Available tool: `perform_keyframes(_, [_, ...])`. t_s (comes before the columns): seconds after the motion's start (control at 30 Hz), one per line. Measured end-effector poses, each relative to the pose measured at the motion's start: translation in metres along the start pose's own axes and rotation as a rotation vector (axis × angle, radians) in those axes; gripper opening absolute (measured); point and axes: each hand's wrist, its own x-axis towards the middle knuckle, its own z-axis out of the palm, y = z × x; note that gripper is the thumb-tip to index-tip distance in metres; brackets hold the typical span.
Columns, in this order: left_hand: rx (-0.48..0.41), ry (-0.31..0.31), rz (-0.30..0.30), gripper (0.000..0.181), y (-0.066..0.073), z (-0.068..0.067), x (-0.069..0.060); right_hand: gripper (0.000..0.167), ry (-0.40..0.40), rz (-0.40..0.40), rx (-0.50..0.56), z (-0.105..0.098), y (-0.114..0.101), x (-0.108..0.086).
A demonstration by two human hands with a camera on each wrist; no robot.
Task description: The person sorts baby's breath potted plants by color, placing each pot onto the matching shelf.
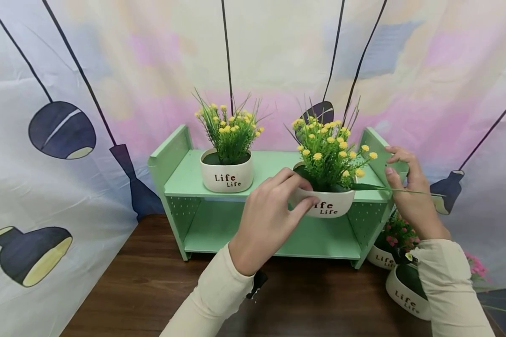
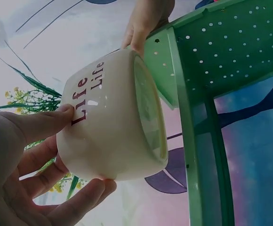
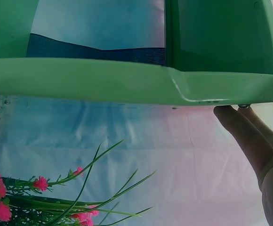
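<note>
My left hand (image 1: pixel 274 206) pinches the near wall of a white oval flowerpot (image 1: pixel 335 203) lettered "Life", its thumb outside and fingers over the rim. Yellow artificial flowers (image 1: pixel 331 150) fill this pot. From the left wrist view, the pot's underside (image 2: pixel 148 108) shows, held off the green shelf (image 2: pixel 183 127) near its front edge. At the right side panel (image 1: pixel 373 145) of the shelf, my right hand (image 1: pixel 417 201) holds the panel's edge with thumb and fingers; the right wrist view partly hides its fingertips. A matching pot (image 1: pixel 227 175) with yellow flowers stands on the upper board's left side.
Two more white pots, a rear one (image 1: pixel 381 257) and a nearer one (image 1: pixel 406 292), stand right of the shelf on the brown wooden table (image 1: pixel 152 276). Pink flowers (image 3: pixel 0 193) rise beside the shelf. A patterned cloth (image 1: pixel 270 56) hangs close behind.
</note>
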Motion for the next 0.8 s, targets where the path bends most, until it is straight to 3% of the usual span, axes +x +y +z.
perform_keyframes(0.13, [0.012, 0.006, -0.011, 0.013, 0.0, 0.008, 0.009, 0.027, 0.002, -0.021, -0.004, 0.0, 0.002, 0.0])
perform_keyframes(0.4, [0.023, 0.007, -0.024, 0.013, -0.003, 0.025, 0.027, 0.028, -0.014, 0.027, -0.062, -0.001, -0.002, 0.0])
perform_keyframes(0.63, [0.064, 0.019, -0.036, 0.014, -0.006, 0.039, 0.038, 0.036, -0.024, 0.075, -0.034, -0.004, -0.001, -0.001])
perform_keyframes(0.8, [0.085, 0.017, -0.055, 0.016, -0.008, 0.046, 0.046, 0.036, -0.025, 0.046, -0.038, -0.003, -0.001, -0.001])
